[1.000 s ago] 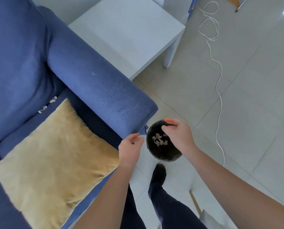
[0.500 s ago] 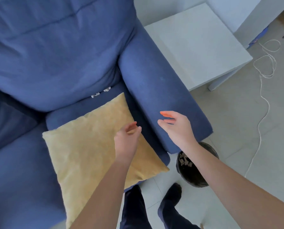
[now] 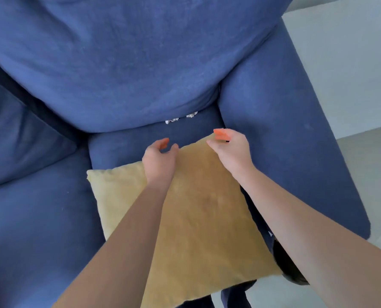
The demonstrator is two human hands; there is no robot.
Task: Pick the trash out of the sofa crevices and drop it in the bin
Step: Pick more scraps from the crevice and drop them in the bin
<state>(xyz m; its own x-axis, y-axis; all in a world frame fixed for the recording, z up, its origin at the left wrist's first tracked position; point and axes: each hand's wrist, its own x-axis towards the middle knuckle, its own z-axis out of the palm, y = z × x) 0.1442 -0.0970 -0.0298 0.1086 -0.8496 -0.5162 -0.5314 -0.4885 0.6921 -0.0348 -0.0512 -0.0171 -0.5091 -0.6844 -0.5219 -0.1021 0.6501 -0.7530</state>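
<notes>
Small white scraps of trash [image 3: 181,117] sit in the crevice between the blue sofa's [image 3: 123,63] back cushion and seat, close to the right armrest. My left hand [image 3: 159,157] hovers over the far edge of a yellow pillow [image 3: 198,214], fingers curled apart, holding nothing. My right hand [image 3: 229,150] is over the pillow's far corner, open and empty, a short way in front of the trash. The black bin [image 3: 285,265] shows only as a dark sliver under my right forearm, beside the sofa's front corner.
The sofa's right armrest [image 3: 285,141] runs along the right of the seat. A white side table [image 3: 345,63] stands past the armrest. Pale tiled floor [image 3: 376,185] lies at the right. My dark trouser legs [image 3: 234,296] show at the bottom edge.
Both hands have moved from the bin by the armrest across the pillow toward the back crevice. My view has swung left and closer onto the sofa.
</notes>
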